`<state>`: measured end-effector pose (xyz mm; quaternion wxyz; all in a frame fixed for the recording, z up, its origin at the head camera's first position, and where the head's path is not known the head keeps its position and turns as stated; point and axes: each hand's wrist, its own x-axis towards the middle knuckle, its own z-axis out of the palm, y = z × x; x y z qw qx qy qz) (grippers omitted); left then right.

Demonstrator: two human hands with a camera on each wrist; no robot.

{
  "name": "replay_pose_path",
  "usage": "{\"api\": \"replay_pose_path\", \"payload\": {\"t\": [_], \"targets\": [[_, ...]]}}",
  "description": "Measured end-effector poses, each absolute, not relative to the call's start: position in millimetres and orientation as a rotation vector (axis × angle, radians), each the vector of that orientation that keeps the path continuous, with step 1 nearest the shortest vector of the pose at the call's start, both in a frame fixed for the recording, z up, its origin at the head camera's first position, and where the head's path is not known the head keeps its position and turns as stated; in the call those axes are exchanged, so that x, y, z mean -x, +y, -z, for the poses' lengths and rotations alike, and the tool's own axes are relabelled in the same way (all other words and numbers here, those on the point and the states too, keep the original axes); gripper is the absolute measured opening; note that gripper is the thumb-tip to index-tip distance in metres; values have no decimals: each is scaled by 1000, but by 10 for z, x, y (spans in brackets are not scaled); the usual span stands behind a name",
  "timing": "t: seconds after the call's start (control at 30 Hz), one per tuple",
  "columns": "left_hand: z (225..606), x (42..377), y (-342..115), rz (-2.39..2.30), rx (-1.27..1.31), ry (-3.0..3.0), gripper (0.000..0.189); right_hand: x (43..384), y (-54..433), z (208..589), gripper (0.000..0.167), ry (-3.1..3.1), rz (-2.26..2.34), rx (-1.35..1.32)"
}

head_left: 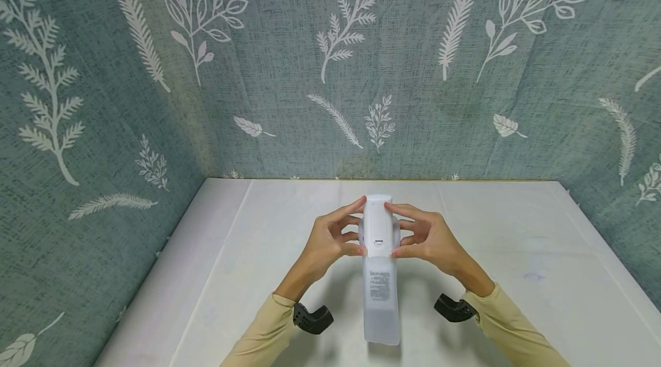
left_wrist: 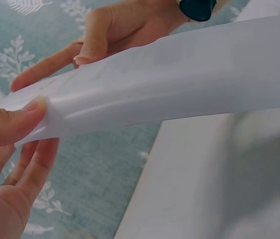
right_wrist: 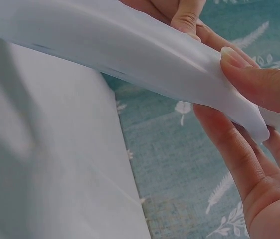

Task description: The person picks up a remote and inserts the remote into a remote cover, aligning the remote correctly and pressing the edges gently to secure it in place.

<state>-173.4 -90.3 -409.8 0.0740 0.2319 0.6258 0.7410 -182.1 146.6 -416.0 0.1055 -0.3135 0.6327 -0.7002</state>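
A long white plastic device (head_left: 379, 298) is held up over the table, its long axis pointing toward me. A latched panel (head_left: 378, 221) covers its far part, and grey print marks its frosted near part. My left hand (head_left: 333, 235) grips the far part from the left, thumb near the panel's lower end and index finger by the top corner. From the right, my right hand (head_left: 423, 238) holds it in a mirrored grip. Both wrist views show the smooth underside (left_wrist: 179, 74) between thumbs and fingers; in the right wrist view the body (right_wrist: 130, 50) curves toward a rounded tip.
A white-covered table (head_left: 248, 275) spreads under the hands, with shadows below them. Teal fabric with white leaf prints (head_left: 289, 69) stands behind and along both sides. A black wrist camera (head_left: 312, 319) sits at the left cuff and another black camera (head_left: 455, 308) at the right.
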Motion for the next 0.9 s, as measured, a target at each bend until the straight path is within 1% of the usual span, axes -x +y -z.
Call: {"api": "replay_pose_path", "payload": {"t": [0.9], "targets": [[4091, 1726, -895, -2243, -687, 1876, 80, 1821, 1470, 4155, 76, 1833, 2089, 974]]}}
